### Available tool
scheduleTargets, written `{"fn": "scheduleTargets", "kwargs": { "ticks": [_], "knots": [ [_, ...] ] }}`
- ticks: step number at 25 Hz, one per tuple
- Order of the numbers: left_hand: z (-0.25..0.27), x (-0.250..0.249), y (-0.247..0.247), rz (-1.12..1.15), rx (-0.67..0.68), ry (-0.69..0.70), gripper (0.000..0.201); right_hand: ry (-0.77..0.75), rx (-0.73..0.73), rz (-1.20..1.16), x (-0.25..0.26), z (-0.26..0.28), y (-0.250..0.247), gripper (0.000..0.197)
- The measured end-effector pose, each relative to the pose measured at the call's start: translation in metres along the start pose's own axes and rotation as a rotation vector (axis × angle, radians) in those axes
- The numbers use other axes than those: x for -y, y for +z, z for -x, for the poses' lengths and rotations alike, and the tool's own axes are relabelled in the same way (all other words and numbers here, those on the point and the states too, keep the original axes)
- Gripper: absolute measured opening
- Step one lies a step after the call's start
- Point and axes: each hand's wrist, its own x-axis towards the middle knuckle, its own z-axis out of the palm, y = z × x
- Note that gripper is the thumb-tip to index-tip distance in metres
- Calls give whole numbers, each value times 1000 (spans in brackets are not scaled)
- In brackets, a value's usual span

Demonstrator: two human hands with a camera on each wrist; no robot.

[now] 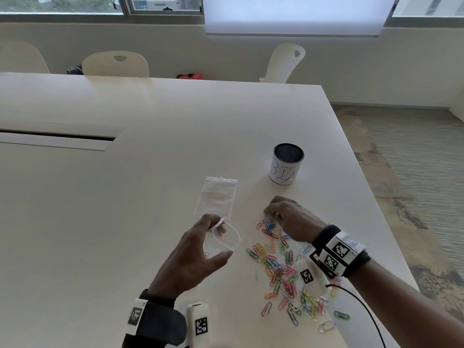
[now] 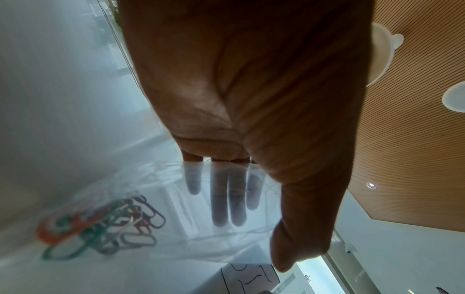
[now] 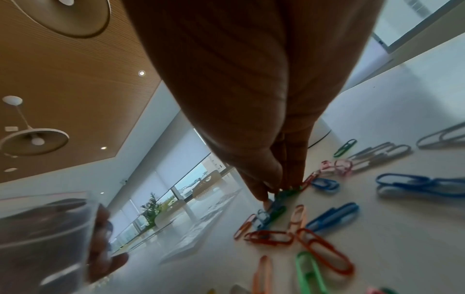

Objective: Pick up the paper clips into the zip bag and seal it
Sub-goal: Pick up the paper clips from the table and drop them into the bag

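The left hand [image 1: 193, 257] holds a clear zip bag [image 1: 224, 241] open above the counter [image 1: 125, 197], fingers and thumb curled round its mouth, with a few paper clips already inside [image 2: 100, 224]. The right hand [image 1: 291, 221] reaches down at the far end of the scattered paper clips [image 1: 283, 272], its fingers [image 3: 264, 191] pinched together on a green one. A second, flat zip bag [image 1: 217, 198] and a mesh cup [image 1: 287, 163] lie beyond.

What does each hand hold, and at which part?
The left hand holds the zip bag at its open mouth. The right hand pinches a green paper clip from the pile.
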Motion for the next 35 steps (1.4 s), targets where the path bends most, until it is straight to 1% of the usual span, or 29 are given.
{"fn": "scheduleTargets", "kwargs": {
  "ticks": [2,4,6,8,10,12,13,14,15,17,18,19,20,22,24,25,26,31,35],
  "knots": [
    [-1,0,0,1,-4,-1,49,-37,77,-22,5,6,-2,34],
    [-1,1,1,-11,-9,3,48,-91,92,-34,11,10,-5,34],
    [-1,2,3,-17,-10,5,48,-164,95,3,15,13,-6,40],
    [0,0,3,-19,-10,0,49,-234,171,66,15,16,-4,47],
    [1,-1,2,-17,-14,-4,51,-268,239,121,9,21,-4,48],
    [1,-1,1,2,-22,-17,52,-257,261,121,5,27,-12,41],
    [1,-1,1,5,-31,-19,52,-236,247,111,4,31,-17,33],
    [0,-1,1,0,-39,-17,53,-220,233,116,4,34,-20,29],
    [0,-1,1,-9,-45,-15,53,-210,226,149,2,37,-21,39],
    [-1,-1,2,-19,-51,-14,54,-170,250,251,2,40,-17,73],
    [-1,-2,2,-19,-52,-16,53,-153,257,275,4,42,-13,79],
    [-1,-2,3,-19,-52,-18,53,-149,248,255,5,43,-8,77],
    [-1,-2,3,-23,-52,-20,53,-146,226,218,7,45,-3,69],
    [-1,-3,5,-36,-57,-21,52,-180,181,166,12,47,5,47],
    [0,-4,7,-37,-65,-26,52,-231,148,162,16,48,11,24],
    [1,-5,8,-36,-67,-28,52,-255,132,165,17,50,14,16],
    [1,-6,9,-38,-70,-30,52,-268,116,173,18,50,17,14],
    [2,-11,15,-51,-94,-36,52,-344,50,243,23,51,22,18],
    [5,-13,18,-46,-107,-42,51,-313,31,204,21,49,21,14]
  ]
}}
